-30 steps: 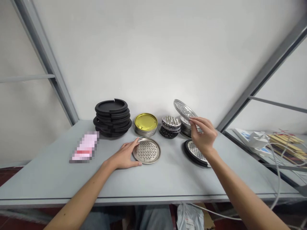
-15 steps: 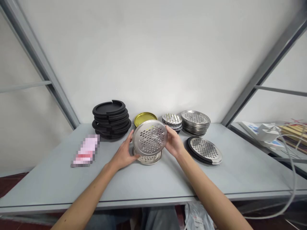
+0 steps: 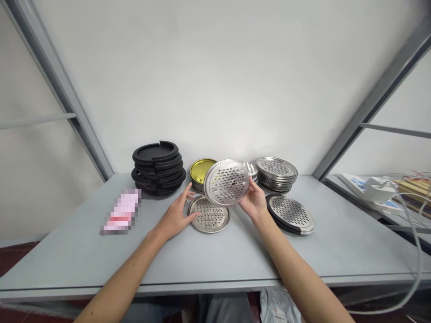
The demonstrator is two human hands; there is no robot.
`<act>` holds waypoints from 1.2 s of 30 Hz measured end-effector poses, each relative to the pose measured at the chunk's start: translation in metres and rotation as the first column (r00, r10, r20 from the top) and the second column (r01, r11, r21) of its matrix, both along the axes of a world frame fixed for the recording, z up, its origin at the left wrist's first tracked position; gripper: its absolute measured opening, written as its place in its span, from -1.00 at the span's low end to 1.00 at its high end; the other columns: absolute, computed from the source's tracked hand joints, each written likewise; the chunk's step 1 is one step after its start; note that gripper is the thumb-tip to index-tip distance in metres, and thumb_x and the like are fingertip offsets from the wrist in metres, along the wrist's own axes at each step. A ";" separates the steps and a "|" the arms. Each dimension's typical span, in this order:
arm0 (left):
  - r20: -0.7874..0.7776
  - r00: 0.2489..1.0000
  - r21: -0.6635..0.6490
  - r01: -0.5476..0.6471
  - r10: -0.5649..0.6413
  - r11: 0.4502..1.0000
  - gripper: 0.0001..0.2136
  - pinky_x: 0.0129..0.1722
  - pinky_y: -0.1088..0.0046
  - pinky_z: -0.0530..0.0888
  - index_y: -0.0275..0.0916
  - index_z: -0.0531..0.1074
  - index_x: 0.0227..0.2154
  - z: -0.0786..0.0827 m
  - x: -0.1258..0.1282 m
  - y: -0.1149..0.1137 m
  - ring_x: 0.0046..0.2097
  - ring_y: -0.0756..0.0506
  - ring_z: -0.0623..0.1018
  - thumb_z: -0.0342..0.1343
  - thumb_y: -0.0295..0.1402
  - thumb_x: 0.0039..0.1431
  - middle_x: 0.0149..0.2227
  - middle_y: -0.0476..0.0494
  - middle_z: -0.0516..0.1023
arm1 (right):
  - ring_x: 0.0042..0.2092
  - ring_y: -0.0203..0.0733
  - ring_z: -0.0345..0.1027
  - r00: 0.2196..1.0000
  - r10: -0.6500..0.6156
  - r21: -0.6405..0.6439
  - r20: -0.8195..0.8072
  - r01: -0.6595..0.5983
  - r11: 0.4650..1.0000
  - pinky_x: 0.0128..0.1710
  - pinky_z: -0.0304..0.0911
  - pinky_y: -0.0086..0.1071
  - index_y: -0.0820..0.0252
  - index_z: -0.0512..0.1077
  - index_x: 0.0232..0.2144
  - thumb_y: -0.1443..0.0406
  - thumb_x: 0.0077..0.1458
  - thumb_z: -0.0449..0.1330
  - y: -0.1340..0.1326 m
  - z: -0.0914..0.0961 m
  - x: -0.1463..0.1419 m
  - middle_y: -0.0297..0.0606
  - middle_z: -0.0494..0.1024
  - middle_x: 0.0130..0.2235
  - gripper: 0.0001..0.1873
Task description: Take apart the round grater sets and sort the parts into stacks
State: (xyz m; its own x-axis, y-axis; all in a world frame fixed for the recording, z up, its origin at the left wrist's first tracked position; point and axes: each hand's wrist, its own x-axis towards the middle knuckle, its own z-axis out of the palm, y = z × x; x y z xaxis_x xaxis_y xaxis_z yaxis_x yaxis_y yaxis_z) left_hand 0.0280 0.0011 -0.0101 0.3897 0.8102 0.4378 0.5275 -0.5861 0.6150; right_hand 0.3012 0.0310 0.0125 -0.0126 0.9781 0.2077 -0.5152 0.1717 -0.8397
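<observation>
My right hand [image 3: 255,200] grips a round perforated steel disc [image 3: 226,182] by its right edge and holds it tilted on edge above the table. Below it a second perforated steel disc [image 3: 209,215] lies flat on the grey table [image 3: 215,255]. My left hand [image 3: 177,214] rests open at that flat disc's left rim, fingers spread and touching it.
Along the back stand a stack of black rings [image 3: 158,166], a stack topped by a gold lid [image 3: 200,171], a small pile of spiked discs [image 3: 251,168] and a stack of perforated steel discs [image 3: 276,171]. A perforated disc seated in a black ring [image 3: 291,212] lies right. A pink packet [image 3: 121,211] lies left.
My right hand carried a disc from the right-hand stack over to the centre. My left hand touched the raised disc for a moment, then dropped back to the flat one.
</observation>
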 end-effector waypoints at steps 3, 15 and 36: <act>-0.001 1.000 0.038 0.016 -0.016 0.999 -0.22 0.09 0.23 0.35 0.02 -0.24 0.34 0.001 0.000 0.001 0.03 -0.16 0.45 0.15 -0.23 0.21 0.13 -0.15 0.35 | 0.06 0.04 0.38 0.997 0.069 -0.044 -0.026 -0.070 0.997 0.07 0.29 0.01 0.06 0.51 -0.30 -0.05 0.02 0.20 -0.001 -0.002 -0.007 -0.26 0.62 -0.16 -0.63; -0.056 0.998 0.004 -0.018 0.018 1.000 -0.09 0.05 0.23 0.40 -0.02 -0.25 0.35 -0.001 -0.004 0.002 0.10 -0.28 0.42 0.24 -0.11 0.11 0.24 -0.23 0.27 | 0.11 0.09 0.34 0.979 0.204 -0.129 -0.028 -0.206 0.970 0.09 0.27 0.00 0.09 0.47 -0.19 -0.04 0.02 0.20 -0.008 -0.007 -0.036 -0.19 0.59 -0.08 -0.58; 0.398 0.912 -0.279 0.224 -0.100 0.934 -0.25 0.23 0.10 0.26 -0.21 0.12 0.25 0.003 -0.006 0.012 0.27 -0.30 0.26 0.27 -0.11 0.06 0.27 -0.30 0.22 | 0.24 0.12 0.13 0.756 0.092 0.077 0.649 -0.186 0.979 0.25 -0.01 0.00 0.19 0.21 0.21 0.01 -0.21 0.41 -0.010 -0.003 -0.006 0.00 0.25 0.24 -0.03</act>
